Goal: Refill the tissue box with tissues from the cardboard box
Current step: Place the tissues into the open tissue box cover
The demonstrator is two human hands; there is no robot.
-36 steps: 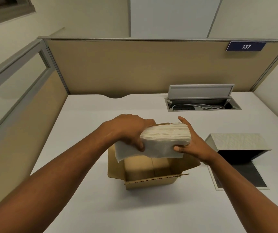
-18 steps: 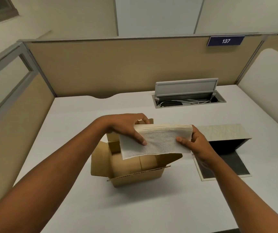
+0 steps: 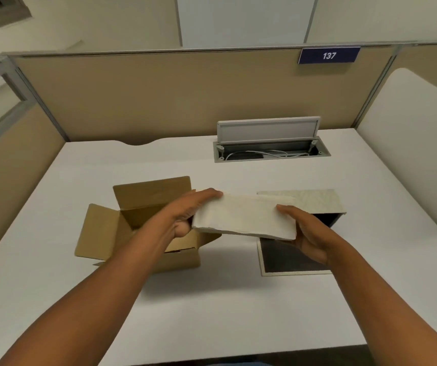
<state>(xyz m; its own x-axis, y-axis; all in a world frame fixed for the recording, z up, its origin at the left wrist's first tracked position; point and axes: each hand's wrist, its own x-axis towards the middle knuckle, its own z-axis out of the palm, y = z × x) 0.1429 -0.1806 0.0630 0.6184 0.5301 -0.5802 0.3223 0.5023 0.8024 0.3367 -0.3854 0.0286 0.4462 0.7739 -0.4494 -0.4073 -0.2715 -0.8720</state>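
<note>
A white stack of tissues (image 3: 243, 216) hangs flat above the desk between the two boxes. My left hand (image 3: 185, 215) grips its left end and my right hand (image 3: 308, 233) holds its right end from below. The brown cardboard box (image 3: 132, 228) stands open on the left, its flaps spread; my left forearm crosses its opening. The tissue box (image 3: 315, 202) stands on the right, a pale patterned shell with a dark inside. Its dark flat panel (image 3: 288, 257) lies on the desk in front of it.
The white desk (image 3: 212, 299) is walled by beige partitions at the back and left and a white panel at the right. An open cable tray (image 3: 270, 151) with a raised lid sits at the back. A blue plate reads 137 (image 3: 328, 55).
The tissue stack has moved right, from above the cardboard box toward the tissue box, and turned flat. Both hands went with it. The camera view has shifted.
</note>
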